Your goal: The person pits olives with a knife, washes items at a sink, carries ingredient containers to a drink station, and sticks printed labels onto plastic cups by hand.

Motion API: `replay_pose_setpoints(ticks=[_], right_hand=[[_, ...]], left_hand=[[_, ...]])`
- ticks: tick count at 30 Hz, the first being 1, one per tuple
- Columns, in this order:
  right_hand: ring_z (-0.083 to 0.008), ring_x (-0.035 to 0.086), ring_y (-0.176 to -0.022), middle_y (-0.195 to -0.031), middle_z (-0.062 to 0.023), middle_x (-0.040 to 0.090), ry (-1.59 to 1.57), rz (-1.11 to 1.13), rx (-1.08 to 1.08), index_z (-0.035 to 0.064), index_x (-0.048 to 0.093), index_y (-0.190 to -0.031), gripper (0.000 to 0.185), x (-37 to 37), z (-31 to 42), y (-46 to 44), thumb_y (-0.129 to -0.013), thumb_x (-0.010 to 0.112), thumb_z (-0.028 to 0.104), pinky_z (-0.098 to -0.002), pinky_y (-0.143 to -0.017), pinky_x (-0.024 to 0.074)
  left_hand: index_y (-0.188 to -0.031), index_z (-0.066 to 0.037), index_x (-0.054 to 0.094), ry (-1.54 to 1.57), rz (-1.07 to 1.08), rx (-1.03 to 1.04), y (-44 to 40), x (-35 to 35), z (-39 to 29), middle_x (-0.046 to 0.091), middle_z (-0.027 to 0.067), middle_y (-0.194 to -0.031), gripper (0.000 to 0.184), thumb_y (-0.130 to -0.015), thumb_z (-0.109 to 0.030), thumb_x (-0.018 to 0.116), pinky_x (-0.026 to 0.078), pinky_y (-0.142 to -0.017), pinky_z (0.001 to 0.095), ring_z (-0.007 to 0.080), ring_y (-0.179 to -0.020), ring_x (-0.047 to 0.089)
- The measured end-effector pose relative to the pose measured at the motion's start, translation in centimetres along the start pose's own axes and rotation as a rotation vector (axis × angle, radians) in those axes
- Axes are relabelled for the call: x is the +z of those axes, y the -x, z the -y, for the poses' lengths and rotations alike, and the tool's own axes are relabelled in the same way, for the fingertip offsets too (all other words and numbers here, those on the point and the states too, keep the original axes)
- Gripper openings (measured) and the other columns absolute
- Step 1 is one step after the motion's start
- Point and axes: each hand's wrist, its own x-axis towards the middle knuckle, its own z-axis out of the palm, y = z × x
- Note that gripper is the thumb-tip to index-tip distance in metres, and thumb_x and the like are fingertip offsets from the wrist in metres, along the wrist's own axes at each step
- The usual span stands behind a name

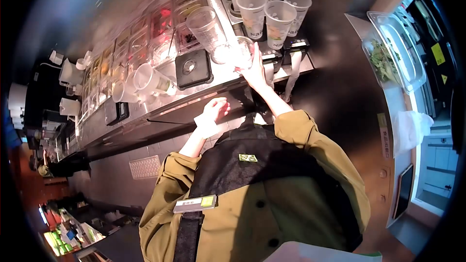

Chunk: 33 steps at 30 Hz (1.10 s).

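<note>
My right hand (254,72) is at the counter's edge, its fingers closed around a clear round plastic container (245,51). Bright glare hides whether that is a cup or a lid. My left hand (213,112) hangs in the air in front of the counter, fingers loosely curled and apart, with nothing visible in it. A tall clear plastic cup (204,29) leans to the left of my right hand. Beyond it, a black square device (193,69) with a round metal centre lies on the counter. Printed plastic cups (280,25) stand just past my right hand.
Clear bins (162,22) of colourful ingredients line the counter's back. Two cups (150,79) lean near its left front edge. Black devices with white paper strips (293,70) are at the right corner. A clear tub of greens (383,60) sits on the right-hand counter.
</note>
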Motion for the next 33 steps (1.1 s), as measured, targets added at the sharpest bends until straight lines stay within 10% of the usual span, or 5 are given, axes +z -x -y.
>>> replay_pose_setpoints(ticks=[8, 12, 26, 33], right_hand=[[-0.0395, 0.022, -0.126, -0.134, -0.0282, 0.017, 0.219, -0.041, 0.002, -0.0035, 0.012, -0.134, 0.099, 0.4, -1.2, 0.4, -0.065, 0.076, 0.025, -0.0433, -0.104, 0.0236], [-0.0300, 0.040, -0.113, -0.122, -0.0187, 0.035, 0.007, -0.256, -0.048, -0.0021, 0.026, -0.129, 0.078, -0.6, -0.9, 3.6, -0.067, 0.072, 0.011, -0.0373, -0.097, 0.0319], [-0.0100, 0.052, -0.065, -0.085, -0.0065, 0.057, -0.151, 0.180, 0.086, 0.0021, 0.052, -0.106, 0.035, 5.4, 3.6, 11.5, -0.073, 0.065, 0.003, -0.0233, -0.063, 0.0449], [-0.0050, 0.049, -0.067, -0.078, -0.0009, 0.056, -0.288, 0.357, 0.135, 0.0029, 0.054, -0.106, 0.028, 15.4, 7.6, 12.5, -0.079, 0.060, 0.003, -0.0188, -0.060, 0.0420]], left_hand=[[-0.095, -0.003, 0.054, 0.008, 0.004, 0.021, -1.8, -0.8, 1.8, 0.056, 0.0038, -0.080, 0.018, -0.087, -0.018, 0.054, 0.046, -0.063, 0.0235, 0.0098, -0.071, 0.053], [-0.096, -0.003, 0.054, 0.080, -0.101, -0.002, -0.3, -2.9, 1.8, 0.058, 0.0055, -0.084, 0.017, -0.087, -0.018, 0.054, 0.047, -0.065, 0.0244, 0.0124, -0.072, 0.056], [-0.086, -0.006, 0.054, 0.451, -0.820, 0.487, 2.5, -21.0, -1.2, 0.056, 0.0009, -0.070, 0.009, -0.083, -0.015, 0.056, 0.043, -0.051, 0.0168, 0.0067, -0.058, 0.052], [-0.130, -0.004, 0.025, -0.135, -1.086, 0.889, -0.8, -28.7, -7.4, 0.038, 0.0164, -0.124, 0.080, -0.067, -0.006, 0.073, 0.040, -0.090, 0.0335, 0.0237, -0.109, 0.042]])
